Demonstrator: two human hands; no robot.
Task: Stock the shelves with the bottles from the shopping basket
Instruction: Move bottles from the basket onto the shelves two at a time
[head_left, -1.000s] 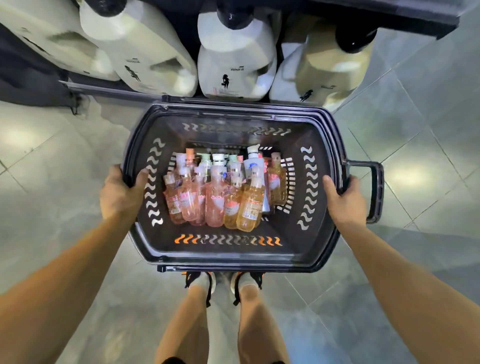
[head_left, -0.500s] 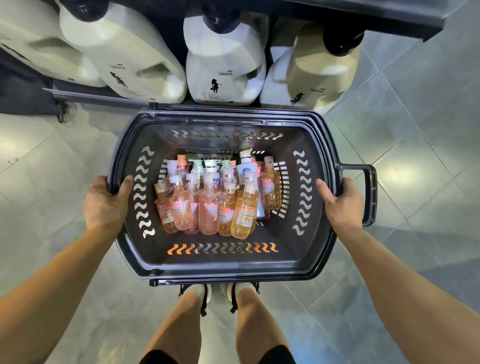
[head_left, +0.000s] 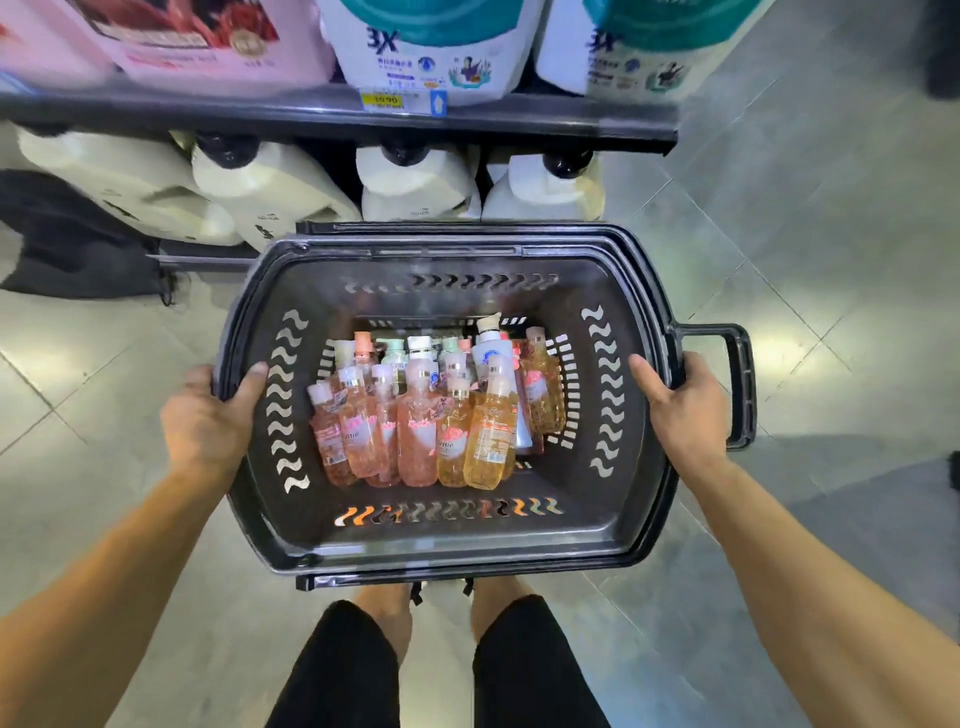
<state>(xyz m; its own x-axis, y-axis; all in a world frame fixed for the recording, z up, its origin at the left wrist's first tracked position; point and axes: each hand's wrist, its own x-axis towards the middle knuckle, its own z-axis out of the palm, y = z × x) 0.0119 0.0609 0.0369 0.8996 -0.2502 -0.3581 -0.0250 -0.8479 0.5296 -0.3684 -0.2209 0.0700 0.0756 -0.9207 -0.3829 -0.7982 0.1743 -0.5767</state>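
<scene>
Since the frame half a second ago, an upper shelf (head_left: 311, 117) and its stock have come into view above the jugs, and the basket now sits lower in the view; my hold on it is unchanged. Nearest to me are my black shorts (head_left: 337, 670), with my feet partly hidden under the basket's near rim. My left hand (head_left: 208, 421) grips the left rim of the black basket (head_left: 447, 558), thumb hooked over the edge to the inside, fingers out of sight beneath. My right hand (head_left: 685, 410) grips the right rim in the same manner, just beside the side handle (head_left: 740, 384) but not on it. The bottles (head_left: 415, 415) are all in the bottom of the basket, packed close together at its middle: pink ones to the left, an orange bottle (head_left: 491, 431) at the front right, a white pump bottle (head_left: 491, 348) behind it. Beyond the far rim, white jugs (head_left: 415, 182) with black caps stand on the lowest level. A dark bag (head_left: 67, 244) lies on the grey tiled floor (head_left: 805, 234) to the left. The upper shelf carries a price tag (head_left: 387, 100), teal-and-white packs (head_left: 426, 47) and a pink pack (head_left: 208, 41).
</scene>
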